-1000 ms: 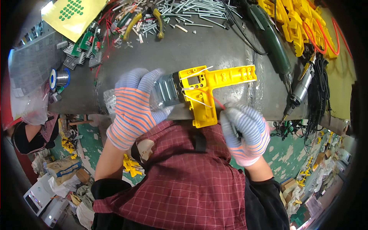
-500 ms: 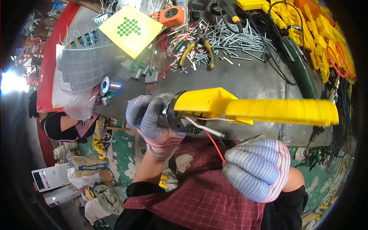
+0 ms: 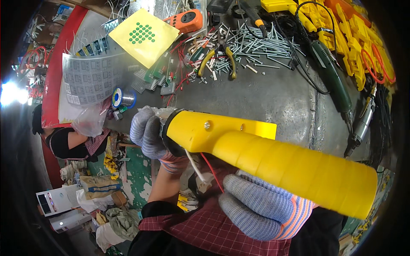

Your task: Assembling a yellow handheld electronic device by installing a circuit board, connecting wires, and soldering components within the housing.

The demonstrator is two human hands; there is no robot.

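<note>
A yellow plastic housing [image 3: 273, 164] with a ribbed handle lies across the space in front of me, its handle toward the lower right. My left hand [image 3: 147, 133], in a striped knit glove, grips it at the black round end [image 3: 171, 138]. From under that end hang a red wire [image 3: 211, 168] and a white wire [image 3: 195, 166]. The gloved right hand [image 3: 260, 207] is closed at the red wire's lower end, below the handle, which covers part of the hand. Two screw heads show on the housing's upward side.
Beyond the housing, the grey bench carries loose screws [image 3: 267, 47], yellow-handled pliers [image 3: 218, 53], a solder spool [image 3: 124, 98] and a yellow sticker sheet [image 3: 143, 38]. On the right are a green corded tool [image 3: 331, 72], a metal driver [image 3: 363, 119] and yellow plastic shells [image 3: 352, 40]. Another person [image 3: 70, 141] sits at left.
The housing has rolled and swung, its handle coming down and toward me, so its broad side now faces up. My right hand has moved left and down with the red wire.
</note>
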